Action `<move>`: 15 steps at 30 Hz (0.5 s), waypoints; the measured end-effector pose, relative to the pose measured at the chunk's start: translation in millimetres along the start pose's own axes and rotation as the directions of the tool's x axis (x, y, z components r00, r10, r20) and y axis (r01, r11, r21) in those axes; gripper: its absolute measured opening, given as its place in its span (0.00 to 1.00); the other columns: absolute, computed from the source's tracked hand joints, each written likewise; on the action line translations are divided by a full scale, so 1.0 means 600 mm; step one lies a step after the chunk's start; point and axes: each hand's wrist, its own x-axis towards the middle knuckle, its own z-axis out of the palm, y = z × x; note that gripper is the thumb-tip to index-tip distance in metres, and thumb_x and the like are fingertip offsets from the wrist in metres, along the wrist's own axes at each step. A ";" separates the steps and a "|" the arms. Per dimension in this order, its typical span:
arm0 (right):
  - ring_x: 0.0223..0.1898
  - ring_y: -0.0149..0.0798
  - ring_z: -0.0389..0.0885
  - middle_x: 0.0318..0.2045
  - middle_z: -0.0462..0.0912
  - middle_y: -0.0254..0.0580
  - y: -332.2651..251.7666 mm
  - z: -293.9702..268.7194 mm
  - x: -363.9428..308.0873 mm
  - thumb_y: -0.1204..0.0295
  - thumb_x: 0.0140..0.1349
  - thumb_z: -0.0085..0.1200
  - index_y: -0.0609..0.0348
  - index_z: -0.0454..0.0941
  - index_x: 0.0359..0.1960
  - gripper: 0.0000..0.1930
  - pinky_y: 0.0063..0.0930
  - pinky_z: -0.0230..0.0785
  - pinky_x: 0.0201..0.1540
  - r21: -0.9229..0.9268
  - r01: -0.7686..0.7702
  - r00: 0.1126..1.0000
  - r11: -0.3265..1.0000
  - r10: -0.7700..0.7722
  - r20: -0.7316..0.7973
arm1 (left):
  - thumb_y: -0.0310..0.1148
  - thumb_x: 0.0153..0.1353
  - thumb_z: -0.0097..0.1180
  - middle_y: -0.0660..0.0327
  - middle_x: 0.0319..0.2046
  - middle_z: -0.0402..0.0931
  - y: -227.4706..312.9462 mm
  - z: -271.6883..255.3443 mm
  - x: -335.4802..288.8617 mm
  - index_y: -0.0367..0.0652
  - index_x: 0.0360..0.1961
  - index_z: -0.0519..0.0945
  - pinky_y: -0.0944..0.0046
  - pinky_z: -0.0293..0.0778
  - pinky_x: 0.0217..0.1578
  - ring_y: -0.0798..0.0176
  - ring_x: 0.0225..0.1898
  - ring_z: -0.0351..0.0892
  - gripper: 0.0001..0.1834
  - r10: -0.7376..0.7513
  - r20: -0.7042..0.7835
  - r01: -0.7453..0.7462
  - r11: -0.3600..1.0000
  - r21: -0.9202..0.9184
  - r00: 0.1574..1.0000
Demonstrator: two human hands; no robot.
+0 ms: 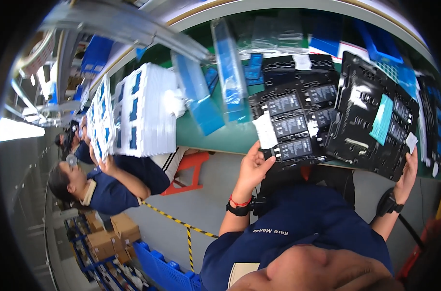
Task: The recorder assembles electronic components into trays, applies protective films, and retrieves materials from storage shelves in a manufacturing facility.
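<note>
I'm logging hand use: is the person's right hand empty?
No, the right hand holds the edge of a black tray with a teal strip on it.

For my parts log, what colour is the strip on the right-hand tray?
Turquoise strip; see head view.

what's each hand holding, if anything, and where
Right hand: tilted black plastic tray, lower right edge. Left hand: battery-filled black plastic tray, lower left corner.
</note>
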 end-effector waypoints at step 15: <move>0.52 0.32 0.70 0.52 0.69 0.43 -0.010 -0.013 0.004 0.76 0.59 0.46 0.67 0.58 0.59 0.26 0.25 0.61 0.55 -0.023 0.071 0.993 0.997 -0.073 -0.096 | 0.32 0.40 0.69 0.53 0.35 0.72 -0.003 -0.271 0.185 0.34 0.61 0.56 0.63 0.69 0.37 0.60 0.35 0.72 0.47 0.491 -0.538 -0.064 0.776 0.627 0.685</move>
